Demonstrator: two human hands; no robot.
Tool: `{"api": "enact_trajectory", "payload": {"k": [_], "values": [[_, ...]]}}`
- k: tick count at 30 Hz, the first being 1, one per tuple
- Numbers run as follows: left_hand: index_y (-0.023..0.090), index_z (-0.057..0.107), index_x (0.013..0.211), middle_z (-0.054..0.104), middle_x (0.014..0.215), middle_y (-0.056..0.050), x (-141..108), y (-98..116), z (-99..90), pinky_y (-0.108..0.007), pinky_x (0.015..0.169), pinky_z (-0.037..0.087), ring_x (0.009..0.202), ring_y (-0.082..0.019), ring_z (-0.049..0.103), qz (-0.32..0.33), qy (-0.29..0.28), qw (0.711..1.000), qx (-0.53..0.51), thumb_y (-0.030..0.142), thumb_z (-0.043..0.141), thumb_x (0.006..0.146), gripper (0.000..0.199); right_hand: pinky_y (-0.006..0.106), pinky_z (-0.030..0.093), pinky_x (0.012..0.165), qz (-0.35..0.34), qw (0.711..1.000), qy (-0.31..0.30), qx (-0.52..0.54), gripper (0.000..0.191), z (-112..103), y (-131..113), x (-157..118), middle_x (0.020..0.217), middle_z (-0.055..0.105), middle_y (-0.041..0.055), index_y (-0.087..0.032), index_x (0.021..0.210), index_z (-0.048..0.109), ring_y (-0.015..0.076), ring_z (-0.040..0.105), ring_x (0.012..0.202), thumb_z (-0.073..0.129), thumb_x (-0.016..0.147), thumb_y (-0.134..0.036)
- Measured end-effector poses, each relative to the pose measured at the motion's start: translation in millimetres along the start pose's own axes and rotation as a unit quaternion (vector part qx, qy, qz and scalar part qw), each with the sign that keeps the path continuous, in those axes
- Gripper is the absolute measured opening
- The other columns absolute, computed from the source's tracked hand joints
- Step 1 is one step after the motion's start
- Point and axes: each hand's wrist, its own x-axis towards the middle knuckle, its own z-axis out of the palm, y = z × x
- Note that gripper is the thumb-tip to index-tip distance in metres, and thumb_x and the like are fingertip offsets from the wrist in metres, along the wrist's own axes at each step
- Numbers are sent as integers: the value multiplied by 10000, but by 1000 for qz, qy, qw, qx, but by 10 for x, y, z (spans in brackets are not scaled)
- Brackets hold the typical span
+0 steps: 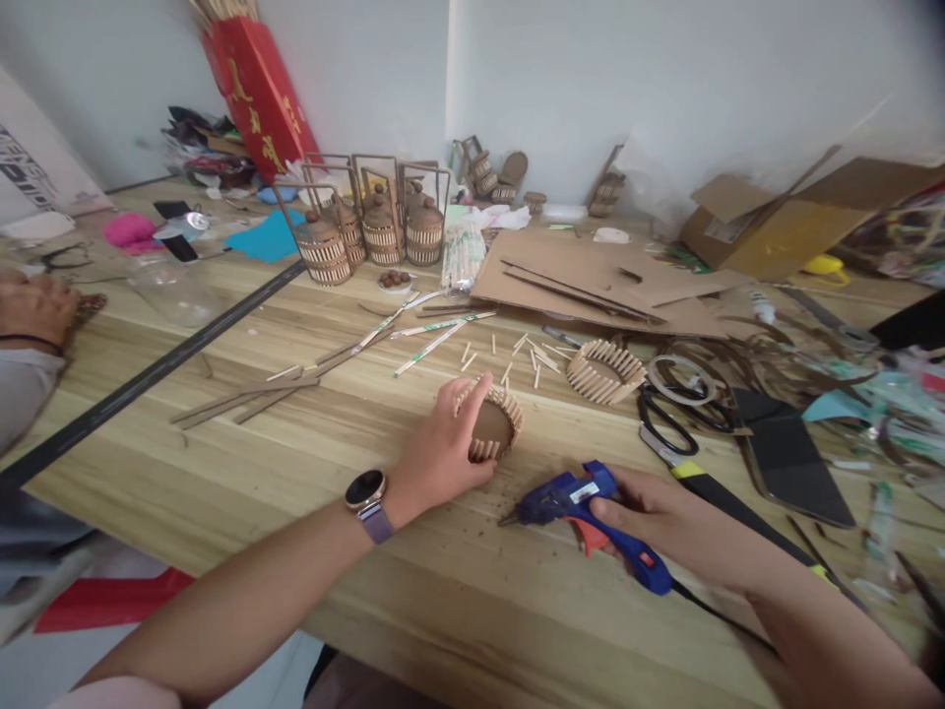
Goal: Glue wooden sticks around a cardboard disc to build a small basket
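My left hand (439, 438), with a watch on its wrist, is closed around the left side of a small round basket (493, 423). Short upright sticks ring the basket's brown base; my fingers hide part of that wall. In my right hand (639, 507) is a blue glue gun (565, 495) with an orange trigger, its nozzle pointing left, just below the basket and apart from it. Loose short sticks (536, 359) lie behind the basket. A second stick ring (605, 371) rests to the right of them.
Finished lidded baskets (380, 226) with tall handles stand at the back. Cardboard (576, 276), scissors (668, 433), a phone (793, 458) and a yellow-black cutter (738, 517) lie to the right. Brown strips (258, 394) lie left. Another person's hand (33, 305) rests at the far left.
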Motion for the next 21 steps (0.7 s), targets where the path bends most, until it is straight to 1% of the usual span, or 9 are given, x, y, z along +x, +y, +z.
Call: {"api": "enact_trajectory", "payload": {"k": [2, 4, 7, 9, 11, 12, 13, 16, 21], "values": [[267, 113, 1502, 299, 1435, -158, -1, 4, -4, -530, 1068, 425, 1377, -348, 316, -2, 0, 1000, -5, 144, 702, 695, 1007, 312, 531, 644, -26, 992, 36, -120, 437, -43, -22, 46, 800, 702, 62, -216, 843, 644, 206, 643, 722, 454, 909, -604], [282, 106, 1503, 301, 1434, -147, 0, 10, -7, -529, 1065, 428, 1373, -344, 325, -4, 0, 1000, -10, 146, 700, 693, 1014, 342, 526, 689, -25, 968, 63, -240, 426, -108, -46, 109, 827, 716, 76, -217, 847, 664, 232, 662, 757, 402, 946, -538], [282, 120, 1503, 306, 1429, -139, 1, 15, -10, -512, 1064, 437, 1358, -331, 351, -10, -4, 1000, -13, 155, 704, 693, 1006, 346, 520, 693, -22, 914, 116, -388, 331, -222, -76, 286, 866, 723, 101, -193, 897, 684, 250, 683, 782, 418, 964, -378], [276, 132, 1503, 297, 1430, -140, 0, 13, -9, -503, 1068, 436, 1351, -324, 364, -11, -3, 1000, -17, 160, 707, 696, 998, 334, 523, 737, -70, 875, 155, -453, 265, -285, -90, 474, 971, 724, 116, -169, 987, 681, 246, 687, 864, 432, 962, -258], [272, 124, 1505, 283, 1438, -144, 0, 6, -6, -509, 1080, 420, 1358, -325, 354, -5, -1, 1000, -18, 155, 706, 694, 1005, 326, 504, 843, -144, 824, 152, -527, 275, -325, -106, 700, 1047, 714, 126, -143, 1080, 660, 235, 662, 982, 420, 946, -124], [272, 116, 1506, 281, 1440, -146, 1, 0, -3, -517, 1087, 408, 1366, -327, 342, -1, -1, 1000, -17, 150, 705, 692, 1012, 317, 485, 880, -159, 815, 143, -539, 310, -337, -116, 814, 1110, 702, 119, -152, 1122, 646, 226, 638, 1045, 422, 927, -67], [272, 109, 1507, 281, 1443, -148, 1, -6, 1, -526, 1094, 396, 1375, -330, 328, 2, 0, 1000, -15, 146, 704, 689, 1019, 314, 477, 883, -168, 809, 136, -547, 325, -345, -128, 919, 1115, 704, 110, -164, 1114, 650, 223, 629, 1052, 425, 914, -39], [274, 101, 1507, 288, 1443, -149, 2, -21, 11, -540, 1103, 378, 1389, -333, 302, 3, 0, 1000, -11, 147, 705, 683, 1030, 335, 467, 834, -175, 791, 127, -572, 282, -356, -172, 1141, 1048, 718, 125, -159, 1083, 654, 250, 623, 1018, 462, 908, -49], [282, 89, 1508, 285, 1440, -148, 2, -23, 10, -533, 1102, 379, 1383, -327, 313, 8, -1, 1000, -17, 144, 701, 690, 1031, 345, 444, 802, -173, 781, 124, -588, 247, -345, -203, 1189, 945, 726, 131, -163, 1075, 645, 262, 633, 955, 472, 913, -93]]}}
